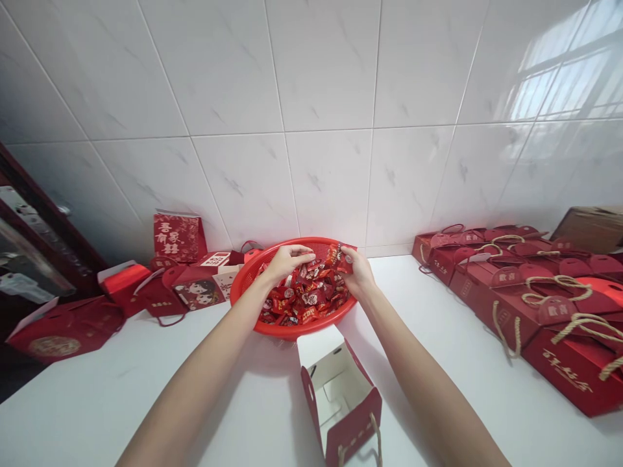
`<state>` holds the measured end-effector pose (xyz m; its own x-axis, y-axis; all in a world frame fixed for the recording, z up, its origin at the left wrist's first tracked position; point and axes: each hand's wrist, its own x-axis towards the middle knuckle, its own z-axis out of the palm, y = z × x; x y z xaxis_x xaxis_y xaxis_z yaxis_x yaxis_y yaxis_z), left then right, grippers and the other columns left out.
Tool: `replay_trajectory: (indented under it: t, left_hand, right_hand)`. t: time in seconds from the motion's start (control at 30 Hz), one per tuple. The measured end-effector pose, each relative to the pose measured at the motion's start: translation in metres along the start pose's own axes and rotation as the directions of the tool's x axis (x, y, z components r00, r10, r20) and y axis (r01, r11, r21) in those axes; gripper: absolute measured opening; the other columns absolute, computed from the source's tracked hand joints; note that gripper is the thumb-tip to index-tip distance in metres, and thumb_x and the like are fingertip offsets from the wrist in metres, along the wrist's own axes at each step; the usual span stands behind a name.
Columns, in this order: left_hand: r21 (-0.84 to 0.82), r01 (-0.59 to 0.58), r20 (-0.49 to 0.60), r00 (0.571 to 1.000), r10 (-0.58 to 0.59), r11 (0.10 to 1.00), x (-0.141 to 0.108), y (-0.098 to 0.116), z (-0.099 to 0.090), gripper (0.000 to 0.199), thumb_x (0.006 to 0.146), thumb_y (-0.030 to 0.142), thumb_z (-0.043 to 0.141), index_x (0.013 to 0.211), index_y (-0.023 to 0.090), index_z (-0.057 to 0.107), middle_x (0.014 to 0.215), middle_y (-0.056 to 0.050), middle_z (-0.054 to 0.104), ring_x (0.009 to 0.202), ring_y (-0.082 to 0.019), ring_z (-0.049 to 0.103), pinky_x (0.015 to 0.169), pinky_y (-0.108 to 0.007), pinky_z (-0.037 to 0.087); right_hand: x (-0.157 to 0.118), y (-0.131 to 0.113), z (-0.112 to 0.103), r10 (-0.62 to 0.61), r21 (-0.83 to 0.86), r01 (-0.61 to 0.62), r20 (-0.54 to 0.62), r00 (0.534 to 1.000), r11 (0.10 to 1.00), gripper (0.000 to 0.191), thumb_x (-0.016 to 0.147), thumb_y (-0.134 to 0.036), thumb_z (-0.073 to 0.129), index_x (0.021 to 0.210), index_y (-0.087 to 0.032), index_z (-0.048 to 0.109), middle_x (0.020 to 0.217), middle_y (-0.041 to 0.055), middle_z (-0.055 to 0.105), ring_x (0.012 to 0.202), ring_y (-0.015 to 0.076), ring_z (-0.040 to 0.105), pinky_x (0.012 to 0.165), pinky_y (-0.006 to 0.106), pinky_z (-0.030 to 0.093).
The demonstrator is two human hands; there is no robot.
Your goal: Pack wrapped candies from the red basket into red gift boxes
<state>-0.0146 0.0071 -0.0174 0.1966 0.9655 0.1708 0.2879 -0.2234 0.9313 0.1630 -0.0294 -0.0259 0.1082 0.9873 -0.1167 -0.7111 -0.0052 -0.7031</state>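
Note:
A red plastic basket [289, 332] stands near the wall, filled with small red-wrapped candies [311, 299]. Over its left half is my left hand [288, 262], thumb and fingers drawn close together just above the candies; whatever they pinch is too small to make out. At the basket's right side my right hand [359, 272] is closed around red-wrapped candies [343, 258], held above the pile. Between my forearms a dark red gift box [354, 433] stands with its top open, its white inside showing bare and a rope handle hanging at the near side.
Several closed red gift boxes [511, 292] with rope handles fill the right side. More red boxes of different shapes [160, 292] stand at the left, including an upright patterned one [178, 239]. A white tiled wall [326, 175] rises behind the white tabletop [141, 383].

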Motion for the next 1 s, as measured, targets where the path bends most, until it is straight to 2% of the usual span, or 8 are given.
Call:
replay_trajectory:
  t: [0.17, 0.27, 0.47, 0.6, 0.77, 0.83, 0.93, 1.0]
  left_hand:
    - [0.262, -0.05, -0.109, 0.991, 0.082, 0.964, 0.003, -0.006, 0.0, 0.036, 0.071, 0.052, 0.071, 0.081, 0.017, 0.074, 0.084, -0.006, 0.076, 0.079, -0.021, 0.068, 0.073, -0.029, 0.051]
    - [0.425, 0.012, -0.185, 0.98, 0.073, 0.905, 0.007, -0.007, -0.007, 0.025, 0.079, 0.038, 0.061, 0.084, 0.018, 0.074, 0.092, -0.006, 0.078, 0.088, -0.021, 0.07, 0.079, -0.027, 0.051]
    - [0.82, 0.201, -0.143, 0.979, -0.148, 0.535, 0.005, 0.0, -0.049, 0.02, 0.073, 0.02, 0.058, 0.081, 0.019, 0.076, 0.089, -0.007, 0.078, 0.09, -0.024, 0.071, 0.077, -0.027, 0.049]
    - [0.844, 0.24, -0.159, 0.966, -0.203, 0.48, 0.002, -0.001, -0.057, 0.017, 0.073, 0.023, 0.06, 0.078, 0.016, 0.074, 0.095, -0.014, 0.077, 0.095, -0.029, 0.07, 0.08, -0.031, 0.049]
    - [0.806, 0.257, -0.113, 0.951, -0.287, 0.533, 0.005, -0.001, -0.036, 0.029, 0.08, 0.041, 0.059, 0.085, 0.017, 0.075, 0.099, -0.013, 0.077, 0.094, -0.028, 0.069, 0.075, -0.029, 0.05]
    - [0.736, 0.262, -0.058, 0.943, -0.327, 0.624, 0.005, 0.003, -0.031, 0.035, 0.082, 0.046, 0.056, 0.087, 0.018, 0.076, 0.099, -0.011, 0.077, 0.087, -0.025, 0.07, 0.067, -0.027, 0.051]
    - [0.407, 0.279, 0.172, 0.912, -0.373, 0.87, 0.002, 0.009, -0.03, 0.039, 0.08, 0.051, 0.058, 0.095, 0.02, 0.075, 0.102, -0.009, 0.076, 0.085, -0.022, 0.071, 0.068, -0.027, 0.053]
    - [0.193, 0.285, 0.31, 0.89, -0.334, 0.939, 0.002, 0.009, -0.033, 0.04, 0.076, 0.048, 0.063, 0.101, 0.019, 0.074, 0.098, -0.01, 0.077, 0.085, -0.023, 0.071, 0.073, -0.029, 0.054]
  right_hand:
    - [0.001, 0.0, -0.001, 0.016, 0.017, -0.016, -0.004, 1.0, 1.0, 0.007, 0.07, -0.014, 0.066, 0.068, -0.02, 0.063, 0.061, -0.0039, 0.07, 0.058, 0.013, 0.064, 0.05, 0.022, 0.048]
    - [0.0, 0.0, 0.0, 0.018, 0.026, -0.018, -0.006, 1.0, 1.0, 0.007, 0.07, -0.014, 0.066, 0.068, -0.02, 0.063, 0.06, -0.0039, 0.07, 0.056, 0.0129, 0.063, 0.048, 0.021, 0.047]
    - [-0.002, 0.001, 0.001, 0.023, 0.049, -0.023, -0.008, 1.0, 0.999, 0.009, 0.069, -0.013, 0.066, 0.067, -0.02, 0.062, 0.061, -0.0033, 0.07, 0.058, 0.0147, 0.065, 0.049, 0.024, 0.049]
    - [-0.001, 0.002, 0.001, 0.028, 0.052, -0.028, -0.002, 1.0, 0.998, 0.009, 0.068, -0.013, 0.067, 0.066, -0.02, 0.062, 0.062, -0.0026, 0.071, 0.058, 0.0144, 0.065, 0.049, 0.023, 0.049]
    - [0.004, 0.006, -0.002, 0.019, 0.052, -0.021, 0.033, 0.999, 0.998, 0.01, 0.066, -0.016, 0.071, 0.068, -0.02, 0.063, 0.063, -0.0013, 0.071, 0.059, 0.0153, 0.065, 0.049, 0.023, 0.05]
    - [0.007, 0.008, -0.004, 0.019, 0.04, -0.02, 0.028, 0.999, 0.999, 0.011, 0.065, -0.017, 0.072, 0.07, -0.021, 0.063, 0.065, -0.002, 0.071, 0.059, 0.0146, 0.064, 0.047, 0.022, 0.048]
    - [0.009, 0.01, -0.006, 0.019, 0.022, -0.019, 0.034, 0.999, 1.0, 0.01, 0.064, -0.018, 0.071, 0.071, -0.021, 0.063, 0.064, -0.003, 0.07, 0.057, 0.0139, 0.063, 0.046, 0.022, 0.048]
    - [0.009, 0.01, -0.006, 0.018, 0.018, -0.019, 0.044, 0.999, 1.0, 0.01, 0.065, -0.019, 0.071, 0.07, -0.021, 0.063, 0.064, -0.003, 0.07, 0.058, 0.0144, 0.063, 0.048, 0.023, 0.05]
